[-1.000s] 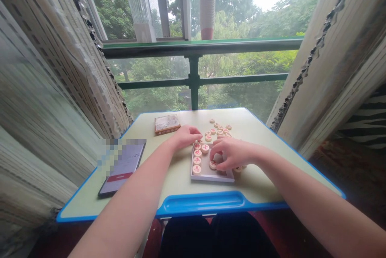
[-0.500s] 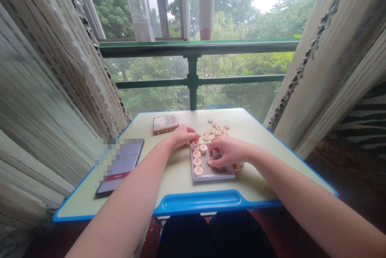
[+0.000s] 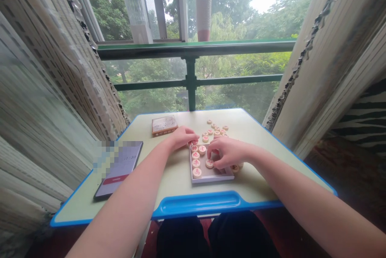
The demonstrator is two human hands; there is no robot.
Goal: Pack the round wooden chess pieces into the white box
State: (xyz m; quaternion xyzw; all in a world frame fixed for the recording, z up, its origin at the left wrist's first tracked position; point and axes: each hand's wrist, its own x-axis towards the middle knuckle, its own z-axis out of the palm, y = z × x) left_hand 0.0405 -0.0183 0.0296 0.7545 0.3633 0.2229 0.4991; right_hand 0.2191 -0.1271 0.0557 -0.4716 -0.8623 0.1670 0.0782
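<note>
A shallow grey tray (image 3: 211, 177) lies on the pale green table (image 3: 169, 177) and holds several round wooden chess pieces with red characters. My right hand (image 3: 227, 151) rests over the tray's right half, its curled fingertips touching a piece (image 3: 209, 163) inside. My left hand (image 3: 183, 136) lies curled at the tray's far left corner, fingers pressed on the tray's edge beside the top piece (image 3: 194, 148). More loose pieces (image 3: 214, 128) are scattered on the table beyond the tray. One piece (image 3: 234, 167) lies just right of the tray under my right wrist.
A small brown box (image 3: 164, 125) sits far left of the pieces. A phone (image 3: 119, 167) lies near the table's left edge. A blue groove (image 3: 199, 203) runs along the front edge. Curtains hang close on both sides, and a green window rail (image 3: 193, 47) stands behind.
My right hand has drawn back a little inside the tray and a piece now shows at its fingertips. The left hand has stayed at the tray's corner.
</note>
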